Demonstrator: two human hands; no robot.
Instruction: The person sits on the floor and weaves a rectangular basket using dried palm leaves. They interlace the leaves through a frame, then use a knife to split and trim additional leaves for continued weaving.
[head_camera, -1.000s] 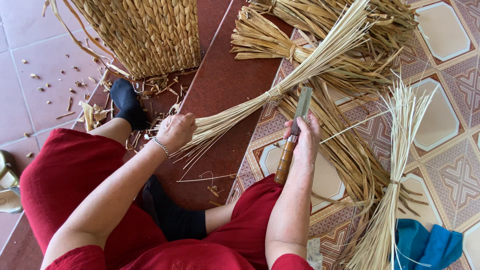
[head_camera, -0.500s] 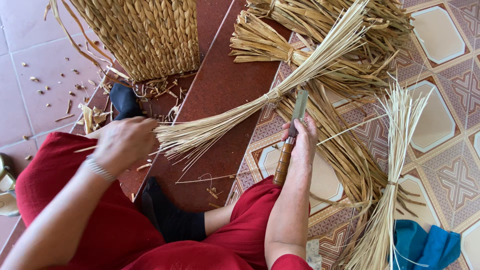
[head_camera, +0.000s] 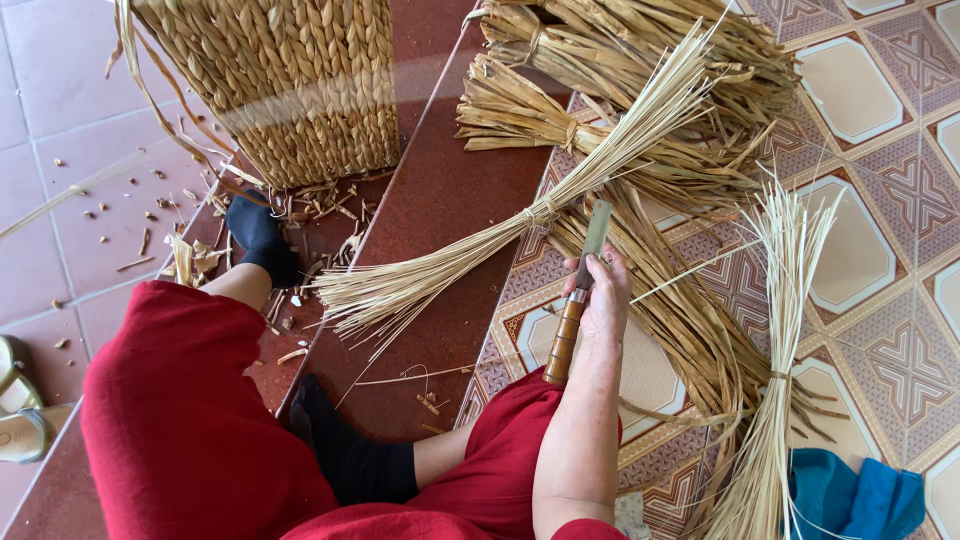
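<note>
I see right hand fingers clamped on the wooden-handled flat-bladed knife beside the tied pale straw bundle, left hand out of view; I'd keep blade flat, cut away.

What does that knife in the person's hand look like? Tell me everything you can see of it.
The knife has a narrow, flat, greyish blade with a blunt squared tip and a brown wooden handle ringed with paler bands. The right hand grips it where blade meets handle, blade pointing away from the person, tilted slightly right. Its tip lies near the tied straw bundle; whether they touch is unclear.
</note>
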